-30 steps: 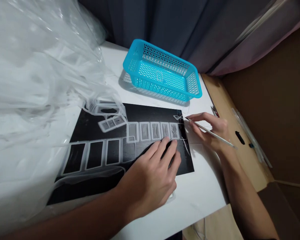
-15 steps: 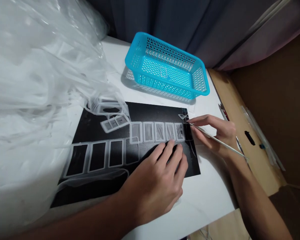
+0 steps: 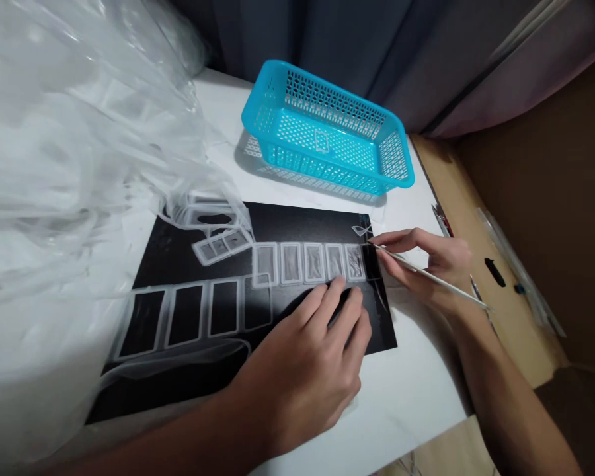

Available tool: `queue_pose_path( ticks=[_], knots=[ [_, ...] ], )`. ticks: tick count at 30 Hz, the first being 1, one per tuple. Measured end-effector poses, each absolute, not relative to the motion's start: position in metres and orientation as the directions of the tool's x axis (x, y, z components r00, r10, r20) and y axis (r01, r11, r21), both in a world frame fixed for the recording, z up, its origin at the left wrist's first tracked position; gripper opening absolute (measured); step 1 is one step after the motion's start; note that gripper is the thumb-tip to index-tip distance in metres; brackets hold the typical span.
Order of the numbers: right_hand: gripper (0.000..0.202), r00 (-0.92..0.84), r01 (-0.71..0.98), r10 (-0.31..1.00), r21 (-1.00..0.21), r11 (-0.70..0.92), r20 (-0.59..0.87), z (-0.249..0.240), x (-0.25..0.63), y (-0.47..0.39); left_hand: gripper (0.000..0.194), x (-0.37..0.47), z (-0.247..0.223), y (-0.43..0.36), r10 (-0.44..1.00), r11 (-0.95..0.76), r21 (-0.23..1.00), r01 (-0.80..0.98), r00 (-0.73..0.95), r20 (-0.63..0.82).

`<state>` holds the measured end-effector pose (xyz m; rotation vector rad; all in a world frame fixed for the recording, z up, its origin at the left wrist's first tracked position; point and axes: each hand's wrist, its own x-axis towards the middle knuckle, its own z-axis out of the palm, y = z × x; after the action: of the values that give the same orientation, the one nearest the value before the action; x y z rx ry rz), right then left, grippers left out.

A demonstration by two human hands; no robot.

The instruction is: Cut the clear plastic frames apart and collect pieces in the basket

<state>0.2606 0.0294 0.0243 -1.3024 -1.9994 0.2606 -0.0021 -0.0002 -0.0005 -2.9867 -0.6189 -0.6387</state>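
Note:
My left hand (image 3: 322, 357) lies over a black sheet (image 3: 302, 221), fingers apart, tips at the lower edge of a row of translucent, white-edged rectangular frames (image 3: 315, 262). Between the thumb and fingers of my right hand (image 3: 426, 264) is a slim, pale, stick-like tool (image 3: 441, 284); its exact kind does not show. The tool's tip meets the sheet near the right end of the row. A small white leaf-shaped outline (image 3: 361, 231) is just above that tip. Larger clear-plastic rectangles (image 3: 186, 314) lie to the left of my left hand.
A blue perforated basket (image 3: 322, 162) stands behind the sheet on the white table (image 3: 411, 410). Crumpled clear plastic film (image 3: 79, 165) covers the left side and overlaps the sheet. To the right, a wooden surface (image 3: 506, 317) carries a small black object (image 3: 494, 273) and clear strips (image 3: 525, 277).
The view has shifted slightly, so the sheet and basket appear a little further left. Both hands keep nearly the same places, and the tool stays in my right hand.

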Motion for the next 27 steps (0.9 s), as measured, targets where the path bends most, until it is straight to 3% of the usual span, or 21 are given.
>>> queue_pose_path(
  ticks=[12,19,27],
  knots=[
    [0.015,-0.057,0.752,0.896,-0.571,0.329,0.441,0.025,0.271,0.042,0.056,0.001,-0.012,0.002,0.448,-0.890,0.127,0.438,0.786,0.427],
    [0.016,-0.106,0.622,0.932,-0.708,0.334,0.346,0.015,0.275,0.051,0.052,0.001,-0.008,0.002,0.461,-0.884,0.140,0.446,0.783,0.417],
    [0.016,-0.136,0.563,0.944,-0.761,0.322,0.299,0.006,0.271,0.054,0.052,0.001,-0.007,0.002,0.467,-0.882,0.158,0.443,0.786,0.405]
  ],
)
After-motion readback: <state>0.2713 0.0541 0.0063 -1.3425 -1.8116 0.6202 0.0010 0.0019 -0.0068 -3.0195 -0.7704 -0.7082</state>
